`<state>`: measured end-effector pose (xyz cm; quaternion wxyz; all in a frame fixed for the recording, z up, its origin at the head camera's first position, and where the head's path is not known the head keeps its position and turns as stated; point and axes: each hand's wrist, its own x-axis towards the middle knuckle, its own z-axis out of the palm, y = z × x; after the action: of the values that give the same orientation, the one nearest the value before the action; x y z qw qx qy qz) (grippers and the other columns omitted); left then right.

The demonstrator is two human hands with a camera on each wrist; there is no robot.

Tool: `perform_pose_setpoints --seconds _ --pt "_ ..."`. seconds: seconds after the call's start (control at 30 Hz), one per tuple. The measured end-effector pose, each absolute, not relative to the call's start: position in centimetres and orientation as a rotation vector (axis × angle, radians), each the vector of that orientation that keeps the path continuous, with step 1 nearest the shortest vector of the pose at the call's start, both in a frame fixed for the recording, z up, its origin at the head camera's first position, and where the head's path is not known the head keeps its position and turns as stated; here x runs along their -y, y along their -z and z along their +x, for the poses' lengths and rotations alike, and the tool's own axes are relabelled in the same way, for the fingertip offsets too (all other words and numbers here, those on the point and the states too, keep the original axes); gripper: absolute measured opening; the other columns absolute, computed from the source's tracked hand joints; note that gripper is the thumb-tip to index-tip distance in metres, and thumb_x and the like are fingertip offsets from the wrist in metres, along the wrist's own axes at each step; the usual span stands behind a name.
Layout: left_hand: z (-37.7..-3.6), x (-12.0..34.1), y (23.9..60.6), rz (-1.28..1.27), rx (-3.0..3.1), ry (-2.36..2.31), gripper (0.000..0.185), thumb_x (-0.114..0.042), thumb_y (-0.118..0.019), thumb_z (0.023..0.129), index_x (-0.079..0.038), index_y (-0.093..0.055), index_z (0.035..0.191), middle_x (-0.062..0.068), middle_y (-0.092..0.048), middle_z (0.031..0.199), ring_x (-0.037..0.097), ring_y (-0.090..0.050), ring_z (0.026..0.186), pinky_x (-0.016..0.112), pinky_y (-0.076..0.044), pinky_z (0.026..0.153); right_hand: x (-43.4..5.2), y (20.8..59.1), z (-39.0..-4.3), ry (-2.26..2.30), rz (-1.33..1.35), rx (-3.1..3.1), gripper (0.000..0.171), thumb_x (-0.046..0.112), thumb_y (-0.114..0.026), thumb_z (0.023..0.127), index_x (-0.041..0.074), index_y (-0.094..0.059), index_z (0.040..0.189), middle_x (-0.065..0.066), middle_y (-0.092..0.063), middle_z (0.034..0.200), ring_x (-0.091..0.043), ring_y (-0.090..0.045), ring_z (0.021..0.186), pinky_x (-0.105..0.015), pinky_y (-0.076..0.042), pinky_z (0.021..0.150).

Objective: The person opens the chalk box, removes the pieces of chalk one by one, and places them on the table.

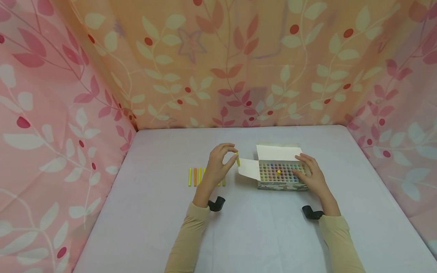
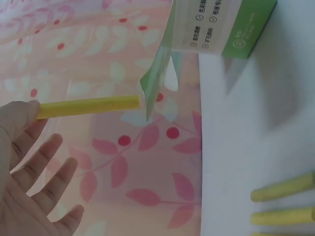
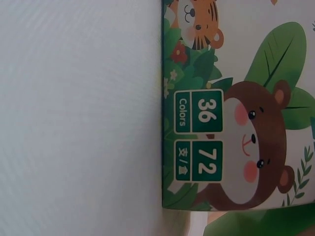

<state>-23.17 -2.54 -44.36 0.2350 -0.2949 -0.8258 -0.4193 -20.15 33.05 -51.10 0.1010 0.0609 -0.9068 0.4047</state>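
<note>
My left hand (image 1: 222, 161) pinches a yellow chalk stick (image 1: 238, 160) above the table, just left of the open box; the same stick (image 2: 88, 106) shows in the left wrist view, held at its end while the other fingers (image 2: 47, 184) spread. An open box of coloured chalks (image 1: 280, 172) stands right of centre, one yellow stick (image 1: 279, 172) poking up among the rest. My right hand (image 1: 308, 172) rests on the box's right side, fingers over the rim. The right wrist view shows the box's printed front (image 3: 231, 128) with a bear and "36 Colors".
A row of yellow and orange chalk sticks (image 1: 195, 176) lies on the pale table (image 1: 157, 212) left of my left hand; two of them (image 2: 283, 201) show in the left wrist view. Pink and orange leaf-patterned cloth (image 1: 218, 64) walls the table on three sides.
</note>
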Motion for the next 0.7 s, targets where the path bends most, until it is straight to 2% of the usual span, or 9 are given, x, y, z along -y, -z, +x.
perform_pose_setpoints --seconds 0.37,0.7 --pt "-22.7 5.2 44.6 -0.736 2.295 1.159 0.017 -0.021 -0.063 0.089 -0.01 -0.065 0.101 0.004 -0.06 0.116 0.019 -0.053 0.112 0.037 -0.039 0.098 -33.0 51.0 -20.1 -1.201 0.179 2.674 0.053 0.024 -0.066 0.086 0.01 -0.047 0.133 -0.017 -0.03 0.145 -0.045 -0.025 0.133 -0.069 -0.019 0.097" --pt "-22.5 8.2 45.3 -0.676 2.33 1.18 0.017 -0.016 -0.065 0.087 -0.009 -0.065 0.103 0.007 -0.058 0.117 0.022 -0.051 0.112 0.04 -0.039 0.097 -32.8 50.8 -20.0 -1.205 0.179 2.674 0.053 0.024 -0.066 0.086 0.01 -0.047 0.133 -0.018 -0.03 0.145 -0.045 -0.025 0.132 -0.07 -0.02 0.097"
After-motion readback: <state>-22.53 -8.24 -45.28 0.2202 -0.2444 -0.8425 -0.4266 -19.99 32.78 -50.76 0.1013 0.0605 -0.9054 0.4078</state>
